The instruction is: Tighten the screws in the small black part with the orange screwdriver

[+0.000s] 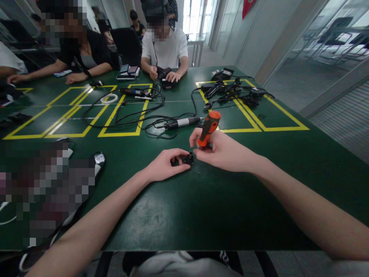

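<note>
My left hand (168,164) rests on the green table, its thumb and fingers closed around a small round black part (189,158) with a short upright post on top. Just right of it, my right hand (223,152) grips a screwdriver (209,129) with an orange and dark grey handle. The handle leans up and away, and the tool's lower end is hidden by my fingers. A tiny screw-like metal piece (198,173) lies on the table below my right fingertips.
Beyond my hands lies a silver and black pen-shaped tool (183,122) with looping black cables. A pile of black cables and adapters (230,90) sits back right, a white ring (108,99) back left. Several people sit across the table (161,219); blurred devices are at left.
</note>
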The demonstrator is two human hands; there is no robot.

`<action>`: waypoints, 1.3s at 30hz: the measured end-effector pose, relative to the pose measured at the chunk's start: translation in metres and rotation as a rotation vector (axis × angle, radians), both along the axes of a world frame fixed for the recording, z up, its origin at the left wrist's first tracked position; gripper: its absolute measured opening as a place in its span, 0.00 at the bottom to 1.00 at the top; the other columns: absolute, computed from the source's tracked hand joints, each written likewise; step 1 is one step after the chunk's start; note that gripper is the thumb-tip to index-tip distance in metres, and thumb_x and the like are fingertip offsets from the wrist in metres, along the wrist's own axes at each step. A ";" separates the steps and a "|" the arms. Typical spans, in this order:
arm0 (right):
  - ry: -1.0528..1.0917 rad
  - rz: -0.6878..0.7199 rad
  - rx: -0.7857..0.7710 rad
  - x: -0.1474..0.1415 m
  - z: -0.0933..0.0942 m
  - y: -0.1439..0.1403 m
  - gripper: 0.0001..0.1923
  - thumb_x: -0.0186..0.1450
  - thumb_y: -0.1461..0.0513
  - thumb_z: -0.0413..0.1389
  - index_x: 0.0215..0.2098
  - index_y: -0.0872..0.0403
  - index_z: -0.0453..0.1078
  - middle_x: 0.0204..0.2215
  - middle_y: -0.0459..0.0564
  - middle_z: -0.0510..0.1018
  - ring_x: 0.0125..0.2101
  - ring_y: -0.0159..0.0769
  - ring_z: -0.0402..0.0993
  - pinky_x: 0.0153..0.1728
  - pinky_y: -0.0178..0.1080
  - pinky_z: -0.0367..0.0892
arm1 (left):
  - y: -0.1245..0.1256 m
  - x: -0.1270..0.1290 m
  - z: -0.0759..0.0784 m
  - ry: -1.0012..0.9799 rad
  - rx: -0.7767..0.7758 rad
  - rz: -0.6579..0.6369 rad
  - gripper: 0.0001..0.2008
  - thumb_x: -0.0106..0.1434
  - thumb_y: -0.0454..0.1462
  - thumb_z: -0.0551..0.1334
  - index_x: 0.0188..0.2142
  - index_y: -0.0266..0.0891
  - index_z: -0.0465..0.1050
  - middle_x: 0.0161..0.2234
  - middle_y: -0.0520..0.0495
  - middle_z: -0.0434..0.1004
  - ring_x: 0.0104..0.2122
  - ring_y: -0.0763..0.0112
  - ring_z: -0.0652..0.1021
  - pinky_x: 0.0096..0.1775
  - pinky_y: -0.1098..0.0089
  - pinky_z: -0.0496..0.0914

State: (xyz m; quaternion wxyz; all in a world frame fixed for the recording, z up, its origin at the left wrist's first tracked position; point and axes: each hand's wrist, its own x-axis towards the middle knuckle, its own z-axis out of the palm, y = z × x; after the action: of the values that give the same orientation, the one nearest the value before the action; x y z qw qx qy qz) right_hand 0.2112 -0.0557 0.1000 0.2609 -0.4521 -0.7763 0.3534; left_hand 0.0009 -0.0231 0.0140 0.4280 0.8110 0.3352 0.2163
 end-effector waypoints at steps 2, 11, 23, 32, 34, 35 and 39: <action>-0.022 0.005 0.012 0.000 -0.001 0.001 0.07 0.57 0.68 0.54 0.34 0.52 0.66 0.26 0.42 0.67 0.25 0.32 0.62 0.29 0.37 0.58 | 0.000 0.000 0.000 0.006 0.004 0.004 0.18 0.63 0.43 0.68 0.49 0.37 0.78 0.37 0.48 0.82 0.32 0.71 0.76 0.38 0.70 0.69; -0.009 0.006 -0.018 0.001 -0.001 0.000 0.09 0.55 0.68 0.55 0.34 0.51 0.64 0.25 0.40 0.65 0.24 0.31 0.60 0.27 0.36 0.56 | 0.001 0.000 -0.001 -0.008 0.021 0.000 0.18 0.63 0.43 0.68 0.49 0.36 0.78 0.36 0.48 0.81 0.32 0.71 0.76 0.37 0.70 0.69; 0.001 -0.038 0.046 0.001 0.000 -0.001 0.11 0.56 0.67 0.54 0.38 0.51 0.63 0.26 0.39 0.65 0.26 0.33 0.61 0.31 0.38 0.57 | 0.000 0.000 0.001 -0.006 0.005 -0.006 0.16 0.64 0.42 0.68 0.49 0.36 0.78 0.38 0.48 0.81 0.33 0.71 0.76 0.37 0.71 0.69; 0.005 -0.059 -0.040 0.002 -0.002 -0.002 0.05 0.61 0.63 0.54 0.36 0.50 0.63 0.24 0.39 0.65 0.24 0.33 0.61 0.29 0.37 0.58 | 0.000 0.000 -0.001 -0.021 0.014 -0.010 0.17 0.64 0.43 0.68 0.49 0.36 0.78 0.39 0.47 0.82 0.33 0.72 0.77 0.38 0.71 0.69; -0.001 -0.056 -0.050 0.003 -0.001 -0.002 0.06 0.61 0.64 0.54 0.37 0.50 0.64 0.24 0.39 0.65 0.24 0.32 0.61 0.29 0.37 0.57 | 0.000 0.000 -0.001 -0.021 0.011 -0.006 0.17 0.63 0.43 0.68 0.49 0.36 0.78 0.39 0.47 0.81 0.33 0.72 0.76 0.37 0.71 0.69; 0.006 -0.053 -0.050 0.003 -0.001 -0.003 0.07 0.60 0.64 0.54 0.37 0.50 0.64 0.24 0.39 0.65 0.24 0.32 0.61 0.29 0.37 0.57 | 0.000 0.000 -0.001 -0.021 0.011 -0.005 0.17 0.63 0.43 0.68 0.49 0.36 0.78 0.39 0.47 0.81 0.33 0.72 0.76 0.37 0.71 0.69; 0.043 -0.032 -0.031 0.002 0.000 -0.003 0.09 0.59 0.65 0.55 0.38 0.51 0.64 0.23 0.38 0.63 0.24 0.31 0.60 0.28 0.37 0.56 | 0.000 0.000 -0.001 -0.023 0.007 -0.011 0.17 0.64 0.43 0.67 0.49 0.36 0.78 0.38 0.47 0.81 0.32 0.72 0.76 0.37 0.71 0.69</action>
State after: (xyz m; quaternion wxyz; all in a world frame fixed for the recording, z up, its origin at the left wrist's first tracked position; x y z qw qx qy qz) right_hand 0.2137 -0.0584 0.0996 0.2760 -0.4610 -0.7576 0.3706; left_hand 0.0004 -0.0228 0.0133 0.4300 0.8117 0.3250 0.2247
